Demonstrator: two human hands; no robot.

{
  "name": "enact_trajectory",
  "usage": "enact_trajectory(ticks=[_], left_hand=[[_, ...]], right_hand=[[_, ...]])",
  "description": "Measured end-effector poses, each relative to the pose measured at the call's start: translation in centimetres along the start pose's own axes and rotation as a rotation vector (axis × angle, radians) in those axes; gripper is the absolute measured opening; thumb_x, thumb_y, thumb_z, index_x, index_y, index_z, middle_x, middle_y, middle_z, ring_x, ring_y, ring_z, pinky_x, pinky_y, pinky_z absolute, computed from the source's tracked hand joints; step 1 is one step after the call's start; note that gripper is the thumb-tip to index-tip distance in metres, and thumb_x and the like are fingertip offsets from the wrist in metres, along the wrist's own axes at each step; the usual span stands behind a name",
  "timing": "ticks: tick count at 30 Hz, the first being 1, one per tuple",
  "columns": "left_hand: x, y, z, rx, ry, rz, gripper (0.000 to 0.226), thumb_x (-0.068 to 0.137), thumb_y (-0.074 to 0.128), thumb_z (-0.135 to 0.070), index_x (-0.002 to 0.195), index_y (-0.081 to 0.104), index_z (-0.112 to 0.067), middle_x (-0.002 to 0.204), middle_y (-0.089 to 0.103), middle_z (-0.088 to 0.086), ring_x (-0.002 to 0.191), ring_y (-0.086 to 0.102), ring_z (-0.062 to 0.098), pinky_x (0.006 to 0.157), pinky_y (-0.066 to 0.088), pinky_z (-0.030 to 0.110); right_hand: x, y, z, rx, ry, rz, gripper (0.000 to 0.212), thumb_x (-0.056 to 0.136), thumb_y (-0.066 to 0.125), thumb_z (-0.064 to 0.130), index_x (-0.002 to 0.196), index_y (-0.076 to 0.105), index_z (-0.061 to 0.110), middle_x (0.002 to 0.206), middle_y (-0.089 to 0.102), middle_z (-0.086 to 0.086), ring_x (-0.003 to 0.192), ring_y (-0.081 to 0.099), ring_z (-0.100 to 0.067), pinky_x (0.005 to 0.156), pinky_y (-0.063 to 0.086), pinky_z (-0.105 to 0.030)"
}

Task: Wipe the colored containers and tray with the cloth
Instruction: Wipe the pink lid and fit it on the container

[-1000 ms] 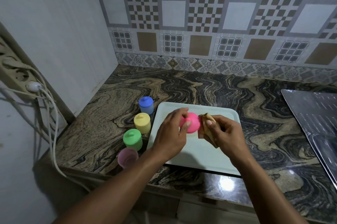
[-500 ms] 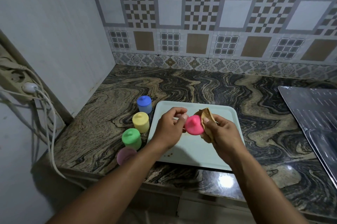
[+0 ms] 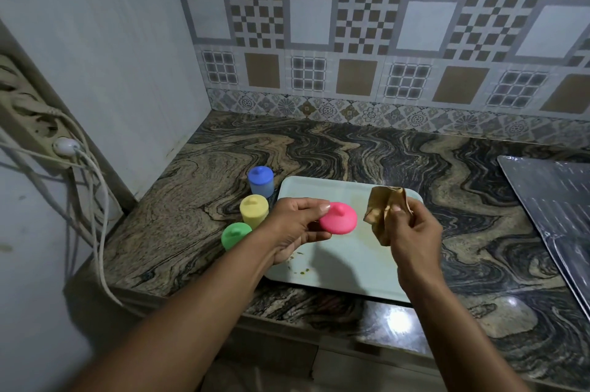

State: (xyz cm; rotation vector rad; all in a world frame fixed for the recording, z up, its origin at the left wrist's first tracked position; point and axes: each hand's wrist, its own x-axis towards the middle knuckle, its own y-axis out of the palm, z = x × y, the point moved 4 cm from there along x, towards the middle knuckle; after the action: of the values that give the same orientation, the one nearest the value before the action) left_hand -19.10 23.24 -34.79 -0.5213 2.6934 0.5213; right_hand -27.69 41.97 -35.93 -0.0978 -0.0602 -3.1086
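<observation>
The left hand (image 3: 297,225) pinches the pink lid (image 3: 338,218) by its nine o'clock edge, thumb on top and fingers under. It is held in the air over the middle of the tray (image 3: 351,276). The right hand (image 3: 415,232) has thumb and fingers clamped on the bunched cloth (image 3: 383,209), just off the lid's three o'clock side and not touching it.

The step in hand looks like wiping the lid. To do it well, bring a flat fold of cloth onto the lid, not the crumpled end. Run it round the knob and along the rim, then turn the lid in the pinch so the covered edge gets its share (the underside too).

The lid is round, so it has no real long axis. Its top and knob face up toward the camera, slightly tilted. The cloth's length runs from twelve to six, with its loose end hanging below the grip.

Blue (image 3: 261,181), yellow (image 3: 253,211) and green (image 3: 235,235) containers stand lidded in a row just off the tray's nine o'clock side. The tray shows smears and crumbs, so it probably needs wiping too.
</observation>
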Motion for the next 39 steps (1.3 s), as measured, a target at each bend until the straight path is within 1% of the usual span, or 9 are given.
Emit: enact_trajectory(ticks=[7, 10, 15, 19, 21, 24, 28, 33, 39], left_hand=[[0.3, 1.5, 0.1, -0.198, -0.029, 0.0, 0.009, 0.1, 0.053, -0.001, 0.099, 0.061, 0.001, 0.085, 0.071, 0.017, 0.073, 0.071, 0.023, 0.062, 0.062, 0.033], [0.5, 0.5, 0.1, -0.22, -0.022, -0.073, 0.013, 0.099, 0.054, -0.001, 0.109, 0.061, 0.004, 0.09, 0.073, 0.02, 0.072, 0.074, 0.022, 0.059, 0.061, 0.031], [0.6, 0.2, 0.2, -0.211, -0.008, -0.079, 0.019, 0.098, 0.058, -0.005, 0.116, 0.058, 0.001, 0.099, 0.073, 0.016, 0.082, 0.072, 0.024, 0.079, 0.06, 0.036], [0.7, 1.3, -0.1, -0.249, 0.011, -0.039, 0.012, 0.099, 0.056, -0.005, 0.109, 0.06, -0.001, 0.096, 0.072, 0.017, 0.084, 0.071, 0.025, 0.086, 0.058, 0.036], [0.7, 0.6, 0.0, -0.26, 0.016, -0.051, 0.02, 0.099, 0.057, -0.005, 0.117, 0.059, 0.001, 0.106, 0.072, 0.02, 0.088, 0.072, 0.026, 0.085, 0.059, 0.036], [0.5, 0.4, 0.3, -0.293, 0.025, -0.03, 0.019, 0.098, 0.059, -0.005, 0.116, 0.057, -0.001, 0.111, 0.07, 0.02, 0.091, 0.072, 0.026, 0.086, 0.057, 0.036], [0.2, 1.4, 0.7, -0.006, 0.137, -0.082, 0.007, 0.094, 0.066, -0.01, 0.096, 0.06, -0.013, 0.089, 0.071, 0.01, 0.078, 0.067, 0.018, 0.074, 0.052, 0.027], [0.1, -0.1, -0.1, 0.451, 0.393, -0.205, 0.021, 0.085, 0.079, -0.03, 0.096, 0.064, -0.019, 0.091, 0.064, -0.006, 0.079, 0.058, 0.011, 0.074, 0.048, 0.025], [-1.1, 0.1, -1.9, 0.911, 0.694, 0.058, 0.038, 0.083, 0.079, -0.026, 0.119, 0.071, -0.034, 0.13, 0.061, -0.01, 0.123, 0.054, 0.006, 0.102, 0.044, 0.026]], right_hand=[[-5.7, 3.3, 2.1, -0.484, -0.684, 0.206, 0.039, 0.09, 0.048, 0.001, 0.121, 0.071, 0.007, 0.129, 0.068, -0.008, 0.119, 0.063, -0.02, 0.101, 0.05, -0.032], [-5.9, 3.2, 1.6, -0.608, -0.836, 0.371, 0.04, 0.086, 0.05, 0.001, 0.115, 0.074, 0.01, 0.124, 0.07, -0.006, 0.113, 0.066, -0.023, 0.094, 0.055, -0.033], [-3.2, 1.0, 1.3, -0.401, -0.456, 0.088, 0.049, 0.083, 0.057, -0.013, 0.118, 0.071, 0.018, 0.092, 0.072, 0.003, 0.071, 0.057, 0.007, 0.067, 0.046, -0.025], [-4.3, 2.7, 2.0, -0.446, -0.646, 0.262, 0.049, 0.081, 0.058, -0.016, 0.119, 0.071, 0.01, 0.119, 0.071, -0.003, 0.103, 0.068, -0.011, 0.086, 0.054, -0.027], [-4.4, 2.3, 1.9, -0.399, -0.552, 0.295, 0.041, 0.084, 0.057, -0.012, 0.111, 0.074, 0.014, 0.1, 0.075, 0.0, 0.084, 0.07, -0.01, 0.073, 0.055, -0.028], [-3.3, 2.2, 1.1, 0.069, 0.039, 0.229, 0.019, 0.099, 0.054, 0.01, 0.097, 0.073, 0.012, 0.073, 0.068, -0.008, 0.063, 0.055, -0.021, 0.061, 0.049, -0.034], [-2.7, 4.3, 0.8, 0.631, 0.601, 0.267, 0.044, 0.106, 0.034, 0.032, 0.119, 0.062, 0.001, 0.107, 0.069, -0.021, 0.087, 0.061, -0.034, 0.063, 0.05, -0.037], [-2.4, 4.1, 1.4, 0.382, 0.464, 0.325, 0.03, 0.106, 0.044, 0.015, 0.118, 0.062, -0.006, 0.088, 0.071, -0.024, 0.06, 0.065, -0.027, 0.052, 0.05, -0.027], [-2.1, 4.2, 1.6, 0.133, 0.396, 0.384, 0.026, 0.1, 0.059, 0.02, 0.1, 0.068, -0.004, 0.077, 0.063, -0.027, 0.053, 0.053, -0.026, 0.055, 0.035, -0.034]])
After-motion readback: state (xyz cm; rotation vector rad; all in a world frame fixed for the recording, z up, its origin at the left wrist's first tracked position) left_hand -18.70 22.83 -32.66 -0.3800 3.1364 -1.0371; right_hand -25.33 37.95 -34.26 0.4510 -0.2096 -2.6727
